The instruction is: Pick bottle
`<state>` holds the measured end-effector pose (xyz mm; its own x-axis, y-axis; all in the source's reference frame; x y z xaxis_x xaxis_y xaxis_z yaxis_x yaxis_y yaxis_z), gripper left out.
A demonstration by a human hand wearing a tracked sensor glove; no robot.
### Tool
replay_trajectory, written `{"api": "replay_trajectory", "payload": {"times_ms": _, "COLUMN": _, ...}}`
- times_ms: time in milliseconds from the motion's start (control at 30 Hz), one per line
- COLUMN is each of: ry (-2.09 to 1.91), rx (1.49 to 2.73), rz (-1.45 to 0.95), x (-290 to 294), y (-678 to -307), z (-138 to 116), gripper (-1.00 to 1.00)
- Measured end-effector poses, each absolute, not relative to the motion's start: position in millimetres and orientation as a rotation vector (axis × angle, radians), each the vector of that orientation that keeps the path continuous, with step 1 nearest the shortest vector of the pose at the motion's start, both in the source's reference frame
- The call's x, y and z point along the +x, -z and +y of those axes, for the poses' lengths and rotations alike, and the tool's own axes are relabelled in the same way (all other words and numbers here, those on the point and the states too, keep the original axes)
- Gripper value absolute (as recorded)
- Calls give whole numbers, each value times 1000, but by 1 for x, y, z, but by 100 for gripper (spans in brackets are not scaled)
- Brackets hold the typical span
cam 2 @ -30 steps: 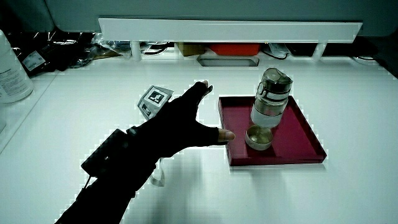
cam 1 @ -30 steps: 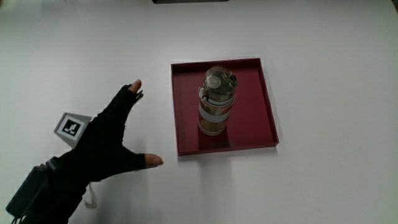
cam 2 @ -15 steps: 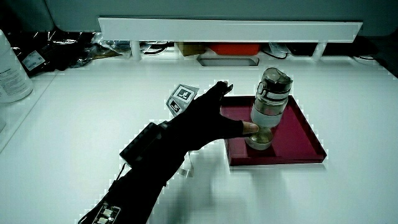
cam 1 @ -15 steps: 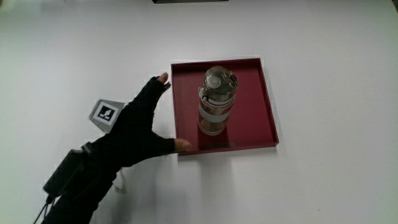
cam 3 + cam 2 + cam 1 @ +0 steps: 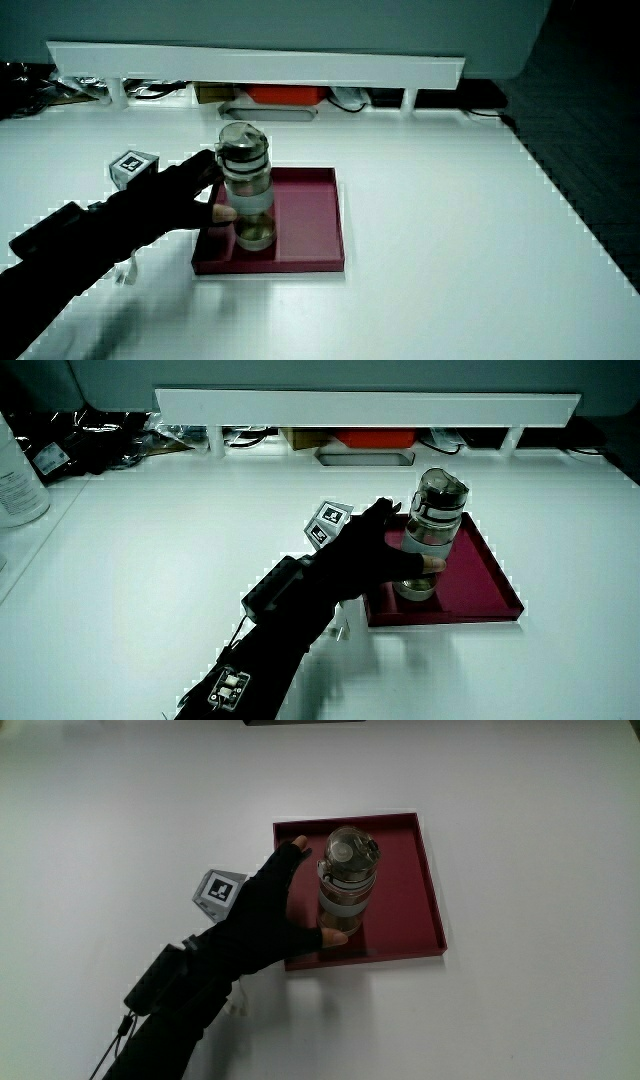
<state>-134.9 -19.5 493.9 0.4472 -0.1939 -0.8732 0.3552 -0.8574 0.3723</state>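
Observation:
A clear bottle (image 5: 348, 888) with a pale band and a grey cap stands upright in a dark red square tray (image 5: 412, 890). It shows in both side views, the bottle (image 5: 432, 528) (image 5: 246, 190) in the tray (image 5: 482, 578) (image 5: 312, 222). The black-gloved hand (image 5: 272, 912) reaches over the tray's rim beside the bottle. Its fingers are spread, with the thumb by the bottle's lower part and the other fingers beside its cap, not closed around it. The patterned cube (image 5: 220, 888) sits on the hand's back. In a side view the hand (image 5: 368, 555) partly hides the bottle's lower half.
A low white partition (image 5: 370, 405) (image 5: 250, 60) runs along the table, with cables and an orange object (image 5: 365, 438) under it. A large white container (image 5: 18, 480) stands at the table's edge. A black box (image 5: 152, 982) is strapped to the forearm.
The hand has moved across the table to the tray. It was beside the tray a second ago and now its spread fingers flank the bottle. The bottle and tray have not moved.

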Motion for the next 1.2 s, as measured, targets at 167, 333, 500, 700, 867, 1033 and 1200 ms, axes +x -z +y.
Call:
{"api": "replay_trajectory", "payload": {"times_ms": 167, "ry": 1435, "rx": 2201, "rz": 141, "x": -126, "y": -504, "z": -22, "gripper": 0}}
{"api": "replay_trajectory", "payload": {"times_ms": 333, "ry": 1434, "rx": 2205, "rz": 122, "x": -120, "y": -511, "z": -22, "gripper": 0}}
{"api": "replay_trajectory", "payload": {"times_ms": 500, "ry": 1447, "rx": 2206, "rz": 128, "x": -114, "y": -517, "z": -22, "gripper": 0}}
{"api": "replay_trajectory", "payload": {"times_ms": 700, "ry": 1466, "rx": 2200, "rz": 115, "x": -109, "y": -518, "z": -19, "gripper": 0}}
{"api": "replay_trajectory", "payload": {"times_ms": 867, "ry": 1496, "rx": 2204, "rz": 111, "x": -111, "y": -521, "z": -17, "gripper": 0}}
{"api": "replay_trajectory", "payload": {"times_ms": 1033, "ry": 1536, "rx": 2248, "rz": 45, "x": -113, "y": -519, "z": -13, "gripper": 6}}
{"api": "replay_trajectory", "payload": {"times_ms": 1200, "ry": 1558, "rx": 2281, "rz": 11, "x": -115, "y": -519, "z": -11, "gripper": 37}}
